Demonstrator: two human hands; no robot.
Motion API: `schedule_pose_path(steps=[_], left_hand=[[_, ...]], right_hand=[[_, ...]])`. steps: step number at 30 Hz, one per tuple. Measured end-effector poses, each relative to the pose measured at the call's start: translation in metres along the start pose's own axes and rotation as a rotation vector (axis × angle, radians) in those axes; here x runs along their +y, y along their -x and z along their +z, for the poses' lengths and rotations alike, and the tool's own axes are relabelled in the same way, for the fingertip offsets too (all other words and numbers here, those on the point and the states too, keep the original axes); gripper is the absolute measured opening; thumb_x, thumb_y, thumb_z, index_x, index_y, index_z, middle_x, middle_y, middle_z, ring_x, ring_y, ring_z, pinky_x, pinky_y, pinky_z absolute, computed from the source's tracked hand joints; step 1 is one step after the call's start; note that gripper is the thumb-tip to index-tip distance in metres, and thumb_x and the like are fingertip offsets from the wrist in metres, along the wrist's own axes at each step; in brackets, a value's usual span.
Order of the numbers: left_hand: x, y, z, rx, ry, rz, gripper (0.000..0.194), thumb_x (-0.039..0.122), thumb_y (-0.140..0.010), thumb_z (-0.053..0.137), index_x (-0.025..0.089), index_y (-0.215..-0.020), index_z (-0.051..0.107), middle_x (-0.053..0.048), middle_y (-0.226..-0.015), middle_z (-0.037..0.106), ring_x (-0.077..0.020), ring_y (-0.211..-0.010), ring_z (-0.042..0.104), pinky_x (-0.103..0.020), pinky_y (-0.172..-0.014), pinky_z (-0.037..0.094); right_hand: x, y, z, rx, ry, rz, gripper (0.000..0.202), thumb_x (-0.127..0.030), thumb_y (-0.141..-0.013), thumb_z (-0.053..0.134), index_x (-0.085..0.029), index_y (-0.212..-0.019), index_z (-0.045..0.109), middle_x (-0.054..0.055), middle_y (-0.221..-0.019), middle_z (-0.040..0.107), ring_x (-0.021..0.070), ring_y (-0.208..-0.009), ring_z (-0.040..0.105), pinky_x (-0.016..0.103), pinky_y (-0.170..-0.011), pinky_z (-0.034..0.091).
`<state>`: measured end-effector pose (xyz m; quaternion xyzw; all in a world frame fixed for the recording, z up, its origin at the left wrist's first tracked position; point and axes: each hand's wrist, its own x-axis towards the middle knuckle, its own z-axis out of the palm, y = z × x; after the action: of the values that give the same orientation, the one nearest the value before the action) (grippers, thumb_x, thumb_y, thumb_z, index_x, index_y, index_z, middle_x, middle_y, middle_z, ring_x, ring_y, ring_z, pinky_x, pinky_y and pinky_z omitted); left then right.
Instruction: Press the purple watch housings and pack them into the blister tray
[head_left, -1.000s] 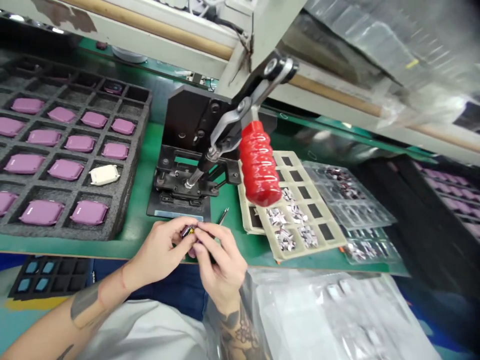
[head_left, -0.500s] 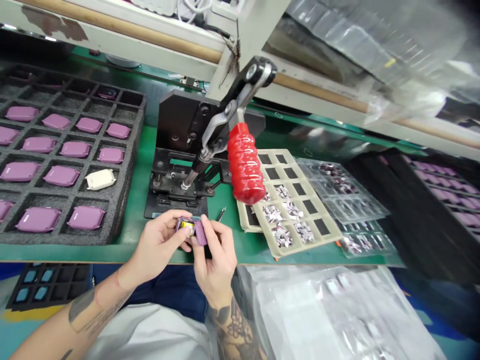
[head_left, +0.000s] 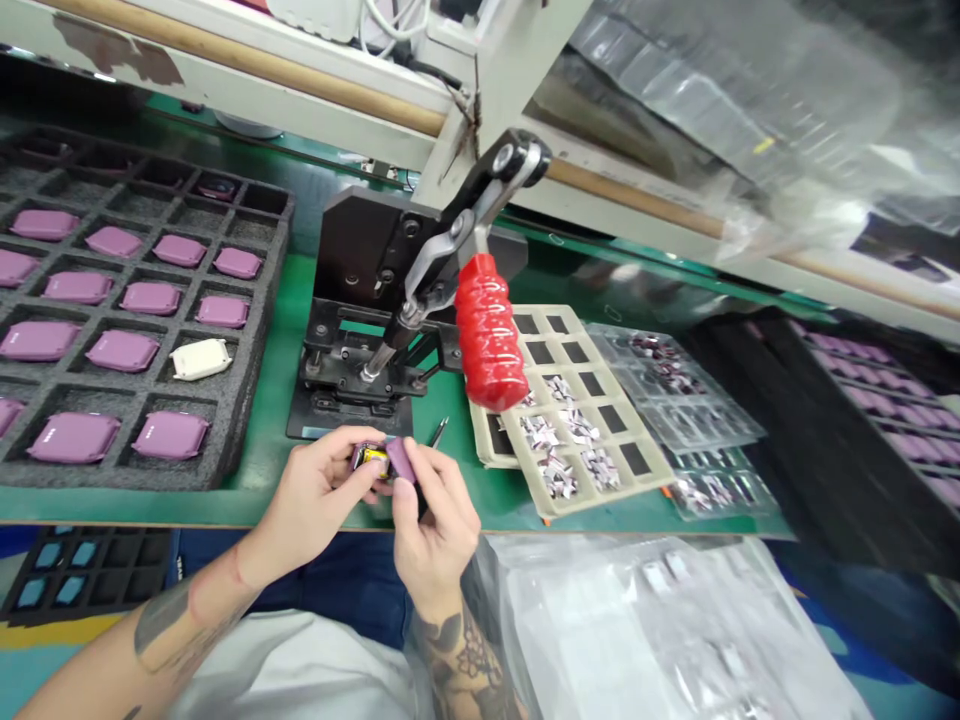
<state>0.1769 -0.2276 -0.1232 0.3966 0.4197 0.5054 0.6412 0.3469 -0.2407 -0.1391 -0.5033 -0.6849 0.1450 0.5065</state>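
Observation:
Near the front edge of the green bench, my left hand (head_left: 319, 492) is closed on a small purple casing (head_left: 361, 456) whose inside shows a yellow part (head_left: 375, 457). My right hand (head_left: 439, 510) pinches a purple cover (head_left: 400, 460) tilted up beside the casing's right side. The two hands are close together, just in front of a black press (head_left: 360, 370) with a red handle (head_left: 491, 335). My fingers partly hide the casing.
On the left, a grey foam tray (head_left: 259, 330) holds several purple pieces and one white piece (head_left: 201, 359). A beige tray (head_left: 649, 430) of small parts, clear trays (head_left: 697, 405) and a pen-like tool (head_left: 440, 432) lie right of the press. Plastic sheeting (head_left: 585, 620) hangs below the bench edge.
The purple cover has tilted further, and my right hand has turned slightly and shifted a little right. More of the yellow part's length shows. The camera view has moved slightly.

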Motion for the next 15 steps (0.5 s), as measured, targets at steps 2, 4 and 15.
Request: schedule_pose_path(steps=[2, 4, 15], left_hand=[[0.003, 0.000, 0.001, 0.011, 0.026, -0.023, 0.040, 0.041, -0.101, 0.083, 0.015, -0.130, 0.076, -0.008, -0.100, 0.085, -0.0217, -0.082, 0.085, -0.028, -0.072, 0.071], [0.006, 0.001, 0.000, 0.001, 0.057, -0.030, 0.044, 0.045, -0.103, 0.080, 0.014, -0.133, 0.076, -0.009, -0.098, 0.086, -0.0234, -0.083, 0.086, -0.028, -0.072, 0.071], [-0.001, 0.002, -0.008, -0.047, -0.012, 0.057, 0.037, 0.034, -0.107, 0.076, 0.020, -0.141, 0.077, -0.010, -0.118, 0.087, -0.0203, -0.095, 0.084, -0.030, -0.090, 0.071]], right_hand=[[0.003, 0.000, -0.007, 0.086, -0.004, 0.057, 0.044, -0.017, -0.108, 0.066, -0.029, -0.151, 0.072, 0.012, -0.136, 0.077, 0.0264, -0.121, 0.077, 0.044, -0.103, 0.067], [0.006, -0.002, -0.015, 0.080, -0.006, 0.042, 0.048, -0.014, -0.107, 0.065, -0.030, -0.152, 0.070, 0.011, -0.142, 0.077, 0.0280, -0.127, 0.076, 0.048, -0.107, 0.066], [-0.006, -0.014, -0.010, -0.174, 0.008, -0.104, 0.054, -0.015, -0.104, 0.070, -0.026, -0.156, 0.063, 0.015, -0.154, 0.065, 0.0304, -0.142, 0.064, 0.053, -0.117, 0.059]])
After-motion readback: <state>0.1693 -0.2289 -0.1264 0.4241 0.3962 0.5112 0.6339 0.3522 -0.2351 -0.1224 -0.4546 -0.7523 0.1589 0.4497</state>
